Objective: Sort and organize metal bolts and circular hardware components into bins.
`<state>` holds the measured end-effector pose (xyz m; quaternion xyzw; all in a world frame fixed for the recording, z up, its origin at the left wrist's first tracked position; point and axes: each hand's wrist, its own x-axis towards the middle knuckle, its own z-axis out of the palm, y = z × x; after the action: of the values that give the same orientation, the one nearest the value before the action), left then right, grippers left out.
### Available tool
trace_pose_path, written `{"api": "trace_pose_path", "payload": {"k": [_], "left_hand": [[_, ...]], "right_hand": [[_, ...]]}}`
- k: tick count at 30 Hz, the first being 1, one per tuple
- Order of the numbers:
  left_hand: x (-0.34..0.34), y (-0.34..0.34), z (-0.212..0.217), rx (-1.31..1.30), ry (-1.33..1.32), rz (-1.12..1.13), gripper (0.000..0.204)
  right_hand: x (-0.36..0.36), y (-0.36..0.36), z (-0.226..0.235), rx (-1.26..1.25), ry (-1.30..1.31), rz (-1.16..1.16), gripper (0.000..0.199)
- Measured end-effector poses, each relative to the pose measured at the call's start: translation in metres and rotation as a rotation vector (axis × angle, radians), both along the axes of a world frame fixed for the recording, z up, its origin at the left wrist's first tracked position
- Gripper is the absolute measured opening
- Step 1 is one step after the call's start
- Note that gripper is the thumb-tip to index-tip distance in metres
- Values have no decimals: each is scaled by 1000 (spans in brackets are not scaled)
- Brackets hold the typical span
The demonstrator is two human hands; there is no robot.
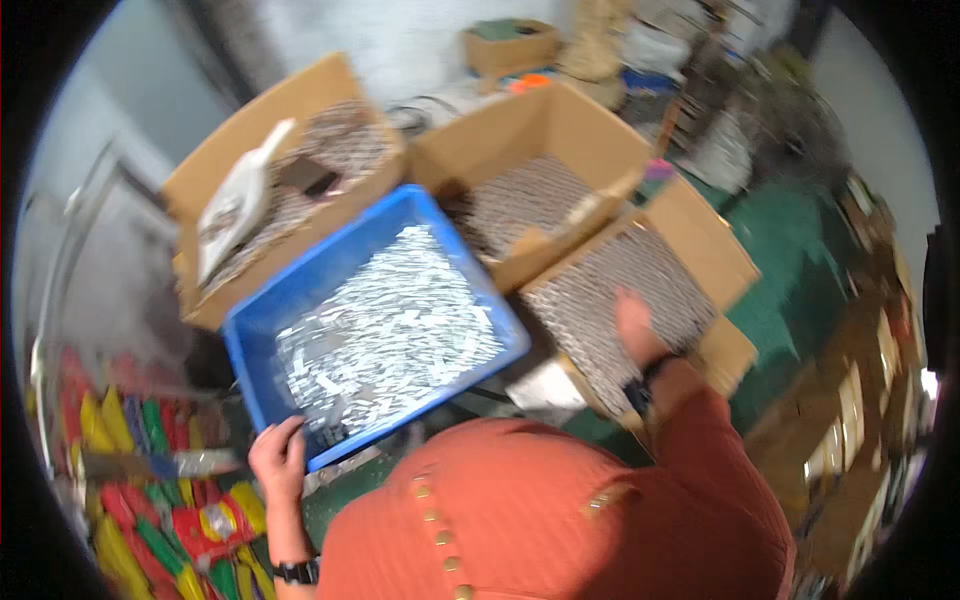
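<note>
- The small grey-brown pieces packed in close rows [585,300] fill the open brown cardboard carton [705,238] at the person's right; each is probably light and stiff, though the carton full of them is likely heavy.
- The right hand [634,322] rests on these pieces, fingers blurred; whether it pinches any, I cannot tell. Taking them by their upper ends, a few at a time, looks simplest, since the tight packing hides their sides.
- The carton seems fairly stiff at its walls but floppy at its flaps, so a hold low on the body would be safer.
- Left of it sits the blue rectangular plastic tub [258,365], strewn with loose, thin silvery-white strips [400,325], likely slippery and quick to slide if tilted.
- The left hand [280,460] curls at the tub's near-left corner; how firmly it holds, I cannot tell. The rim looks rigid, best gripped on two opposite sides.
- Beyond the tub stand two more open cardboard cartons, one [590,130] behind the right-hand carton, the other [290,105] farther left, with a white scoop-shaped thing [237,210] on its contents.
</note>
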<state>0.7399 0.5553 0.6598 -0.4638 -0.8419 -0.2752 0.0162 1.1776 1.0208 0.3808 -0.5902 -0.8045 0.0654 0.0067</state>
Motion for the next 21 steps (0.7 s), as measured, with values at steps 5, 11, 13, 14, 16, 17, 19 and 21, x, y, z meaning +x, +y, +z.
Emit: {"api": "trace_pose_path", "payload": {"k": [5,11,13,14,16,17,19,21], "left_hand": [[0,2,6,78,31,-50,14],[-4,-4,10,99,16,-57,14],[-5,-11,9,118,14,-56,14],[-5,-12,10,120,14,-58,14],[-6,-12,8,145,11,-66,14],[-7,-12,7,167,6,-71,14],[-9,-16,5,180,-15,-60,14],[-10,-11,7,191,-25,-92,14]], "right_hand": [[8,-6,11,81,-18,169,30],[30,31,51,-679,1095,-459,10],[12,31,96,-778,1529,-434,9],[-14,28,131,-886,1965,-399,9],[-80,32,221,-798,1769,-72,11],[-121,33,274,-835,1533,145,10],[-237,-4,374,-687,1143,298,18],[-331,11,394,-320,900,653,24]]}}
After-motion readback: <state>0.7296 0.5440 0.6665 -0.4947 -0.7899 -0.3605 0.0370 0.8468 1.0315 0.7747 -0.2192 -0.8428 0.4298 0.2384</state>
